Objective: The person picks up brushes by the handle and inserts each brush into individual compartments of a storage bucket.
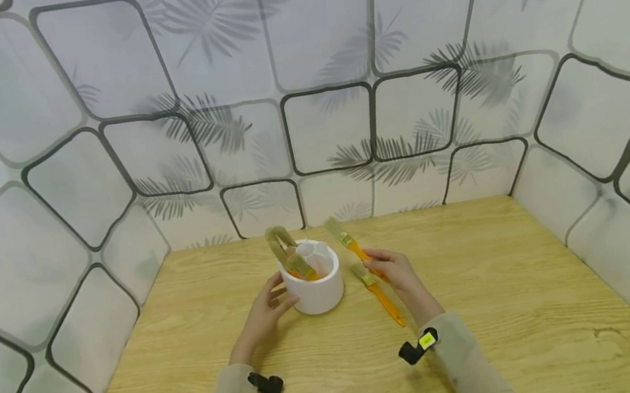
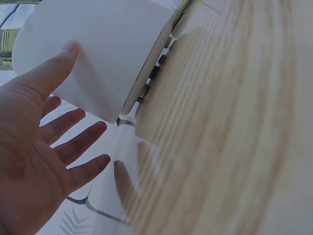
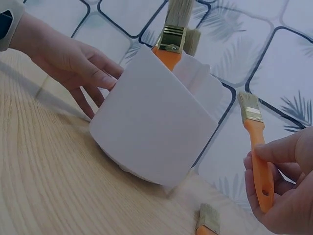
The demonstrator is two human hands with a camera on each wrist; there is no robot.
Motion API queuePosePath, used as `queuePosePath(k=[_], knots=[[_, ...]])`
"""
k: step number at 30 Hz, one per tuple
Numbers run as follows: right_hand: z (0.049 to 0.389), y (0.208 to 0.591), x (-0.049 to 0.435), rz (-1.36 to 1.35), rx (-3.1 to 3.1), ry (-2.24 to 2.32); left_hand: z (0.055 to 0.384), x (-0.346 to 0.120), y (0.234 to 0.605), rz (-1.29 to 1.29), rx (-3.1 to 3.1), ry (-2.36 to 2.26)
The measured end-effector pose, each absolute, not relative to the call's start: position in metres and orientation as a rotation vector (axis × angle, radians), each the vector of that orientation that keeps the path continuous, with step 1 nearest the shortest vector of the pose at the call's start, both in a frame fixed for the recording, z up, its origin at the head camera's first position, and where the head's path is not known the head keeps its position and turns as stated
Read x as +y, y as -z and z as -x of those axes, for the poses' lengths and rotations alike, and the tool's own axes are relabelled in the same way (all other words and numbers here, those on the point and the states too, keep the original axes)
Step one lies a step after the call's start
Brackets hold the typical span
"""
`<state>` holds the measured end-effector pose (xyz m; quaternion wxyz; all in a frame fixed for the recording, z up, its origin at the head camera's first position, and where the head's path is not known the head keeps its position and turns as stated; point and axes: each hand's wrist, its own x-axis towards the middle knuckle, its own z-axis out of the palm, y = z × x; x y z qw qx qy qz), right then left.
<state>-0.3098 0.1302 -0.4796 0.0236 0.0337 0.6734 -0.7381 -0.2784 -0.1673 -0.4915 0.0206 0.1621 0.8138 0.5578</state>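
A round white holder with inner dividers stands on the table. Paintbrushes lean in its left part, bristles up. My left hand is at the holder's left side, its thumb against the wall and its other fingers loosely extended, as the left wrist view shows. To the right of the holder, my right hand grips a flat paintbrush by its orange handle, the bristles pointing up and away. Another orange-handled paintbrush lies on the table between the holder and my right forearm.
The wood-grain table reaches back to a patterned cloth wall. Similar cloth stands along its left and right sides. Black wrist cameras sit on both sleeves.
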Motion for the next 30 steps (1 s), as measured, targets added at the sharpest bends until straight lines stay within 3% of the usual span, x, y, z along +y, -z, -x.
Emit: queuePosePath(k=[7, 30], knots=[[0.311, 0.479, 0.129, -0.063, 1.958, 2.34, 0.292, -0.171, 0.513, -0.506, 2.557, -1.745], [0.31, 0.48, 0.126, 0.003, 1.794, 2.398, 0.29, -0.172, 0.511, -0.498, 2.553, -1.748]])
